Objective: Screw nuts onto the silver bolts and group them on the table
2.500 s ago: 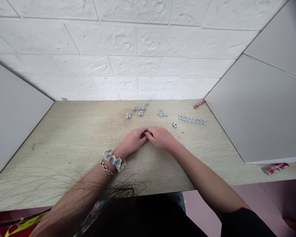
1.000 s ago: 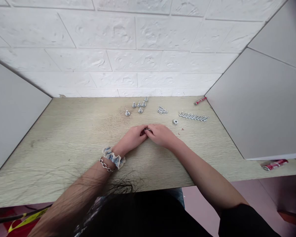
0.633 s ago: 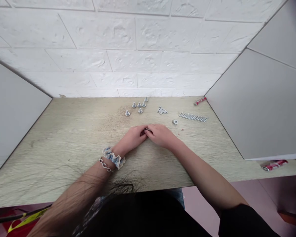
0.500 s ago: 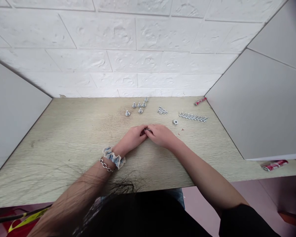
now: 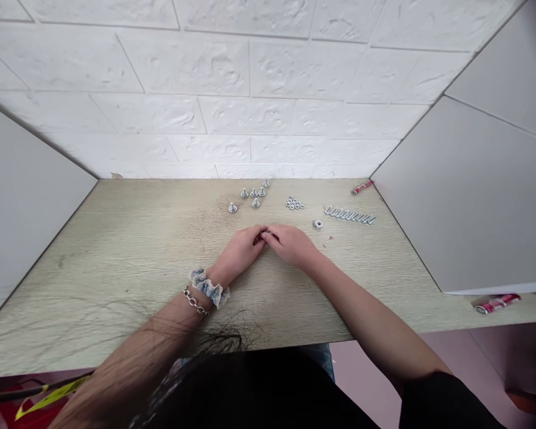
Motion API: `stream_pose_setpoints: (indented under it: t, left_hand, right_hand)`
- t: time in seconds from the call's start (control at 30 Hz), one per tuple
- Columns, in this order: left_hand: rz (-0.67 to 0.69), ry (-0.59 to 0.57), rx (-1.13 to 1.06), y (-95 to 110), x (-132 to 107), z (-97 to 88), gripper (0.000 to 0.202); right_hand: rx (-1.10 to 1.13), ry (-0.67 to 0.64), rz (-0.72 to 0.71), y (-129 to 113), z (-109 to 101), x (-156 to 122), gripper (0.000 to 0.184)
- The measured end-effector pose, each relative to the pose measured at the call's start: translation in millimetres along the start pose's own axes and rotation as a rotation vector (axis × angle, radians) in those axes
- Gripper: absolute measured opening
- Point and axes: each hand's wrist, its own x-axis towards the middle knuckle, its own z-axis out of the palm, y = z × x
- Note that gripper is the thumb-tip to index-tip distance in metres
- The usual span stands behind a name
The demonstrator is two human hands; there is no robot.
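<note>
My left hand (image 5: 242, 250) and my right hand (image 5: 291, 245) meet over the middle of the table, fingertips pinched together. Between them they grip a small metal fastener (image 5: 266, 232), mostly hidden by the fingers, so its exact kind does not show. Beyond the hands, several bolts with washers (image 5: 255, 192) stand upright on their heads. A cluster of nuts (image 5: 294, 203) lies to the right of these. Nearer my right hand is a small stack of washers (image 5: 318, 224), with a row of loose bolts (image 5: 351, 215) lying side by side farther right.
The wooden tabletop (image 5: 138, 250) backs onto a white brick-pattern wall (image 5: 223, 113). Grey panels (image 5: 464, 196) bound it on the left and right. One red cylinder (image 5: 361, 187) lies in the back right corner; another red cylinder (image 5: 498, 303) lies outside the right panel.
The fingers have shifted slightly around the metal fastener, which shows less now. The view has tipped a little upward, and the parts on the table lie as before.
</note>
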Motion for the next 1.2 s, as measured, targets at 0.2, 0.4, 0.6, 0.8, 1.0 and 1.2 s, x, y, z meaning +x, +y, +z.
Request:
stream_pose_setpoints:
  t: [0.2,0.4,0.6,0.8,1.0,1.2]
  left_hand:
    - [-0.059,0.027,-0.017,-1,0,-0.1,0.023]
    - [-0.025,-0.026,0.065,-1,-2,-1.5,0.015]
    - [0.073,-0.044,0.072,-4,-1,-0.5,0.017]
    - [0.058,-0.011,0.033,-11,0,4.6,0.036]
    - [0.055,-0.016,-0.005,-15,1,5.1,0.048]
    - [0.033,0.124,-0.056,-3,-3,-4.9,0.056]
  right_hand:
    - [0.000,0.014,-0.005,2,2,2,0.033]
    - [-0.051,0.060,0.006,2,7,4,0.036]
    - [-0.107,0.052,0.041,3,6,3,0.035]
    - [-0.169,0.047,0.050,6,7,5,0.034]
    - [0.128,-0.055,0.183,15,1,6,0.045]
    - [0.262,-0.117,0.116,20,-2,5,0.045]
